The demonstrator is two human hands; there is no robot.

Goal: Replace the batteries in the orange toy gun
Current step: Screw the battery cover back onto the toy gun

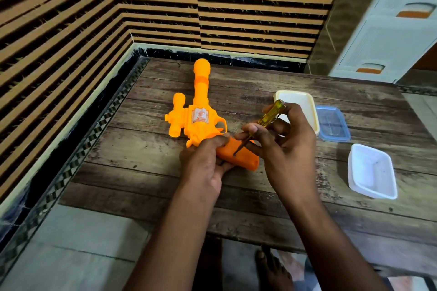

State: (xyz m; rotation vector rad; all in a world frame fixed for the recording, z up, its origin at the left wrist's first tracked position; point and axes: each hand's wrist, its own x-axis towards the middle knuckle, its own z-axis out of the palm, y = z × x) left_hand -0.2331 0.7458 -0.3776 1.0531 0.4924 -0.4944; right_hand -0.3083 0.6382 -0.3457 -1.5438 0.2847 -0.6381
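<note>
Table (272, 196) first, since it fills most of the view: dark, worn wood planks, pushed into a corner where 2 striped brown-and-tan walls (94, 19) meet. Far right there's a white plastic drawer cabinet (387, 30) with orange-tinted handle slots.

On the table, left of centre, lies the orange toy gun (201, 116), flat on its side, barrel pointing to the far edge and the grip angled toward the near right. It has a little scope-like piece on its left side and a faded sticker on the body.

Right side of the table has 3 containers: a white tub (371, 172) nearest, a cream-coloured tub (298, 99) further back, and a clear blue lid (332, 123) touching the cream one's right edge.

Both hands are on the job. Left hand (203, 163) is wrapped around the gun where the grip meets the body, fingers curled under it, thumb on top, pinning it to the table. Right hand (281, 139) pinches a small screwdriver (264, 123) with a see-through yellow handle, thumb and forefinger on the shaft, other fingers loosely curled. The tip is sitting on the side of the grip, at what looks like a screw hole, tool tilted up to the far right.

Bare foot (272, 267) pokes out below the near table edge.
</note>
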